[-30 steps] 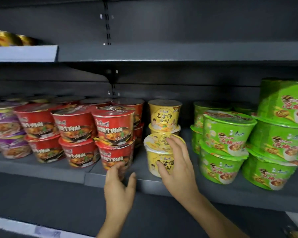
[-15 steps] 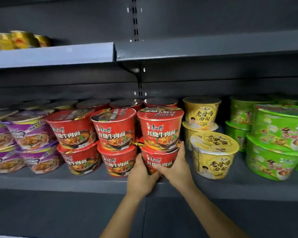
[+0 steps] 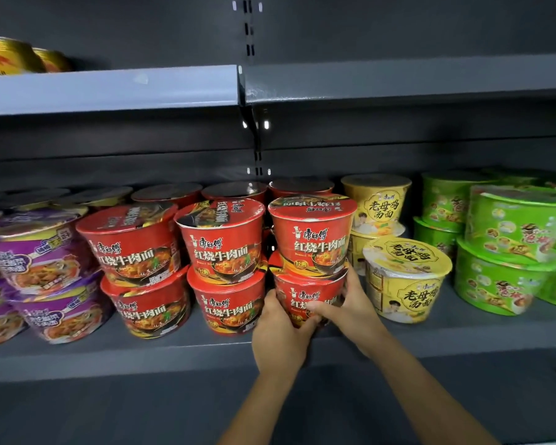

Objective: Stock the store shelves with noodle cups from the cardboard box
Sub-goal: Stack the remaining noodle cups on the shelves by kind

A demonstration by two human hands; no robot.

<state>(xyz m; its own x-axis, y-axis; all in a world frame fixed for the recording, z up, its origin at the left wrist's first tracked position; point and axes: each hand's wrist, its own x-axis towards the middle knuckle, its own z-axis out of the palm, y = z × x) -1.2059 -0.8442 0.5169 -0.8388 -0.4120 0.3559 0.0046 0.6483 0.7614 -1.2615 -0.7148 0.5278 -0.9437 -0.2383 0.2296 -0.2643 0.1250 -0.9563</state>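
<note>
On the grey middle shelf (image 3: 142, 351) stand stacked red noodle cups. The rightmost front stack has a lower red cup (image 3: 305, 298) and an upper red cup (image 3: 313, 239) on top of it. My left hand (image 3: 278, 335) grips the lower cup's left front side, fingers curled under its base. My right hand (image 3: 350, 308) grips the same cup's right side, thumb across its front. Two more red stacks (image 3: 222, 271) sit to the left. The cardboard box is out of view.
Yellow cups (image 3: 405, 281) stand right of the held stack, almost touching my right hand. Green cups (image 3: 507, 252) fill the far right, purple cups (image 3: 36, 268) the far left. Gold cans (image 3: 10, 56) sit on the upper shelf (image 3: 109, 91), whose right half shows bare.
One second ago my right hand touched the front yellow cup and my left hovered below the red ones. Both hands moved onto the rightmost red stack's lower cup; the view shifted left.
</note>
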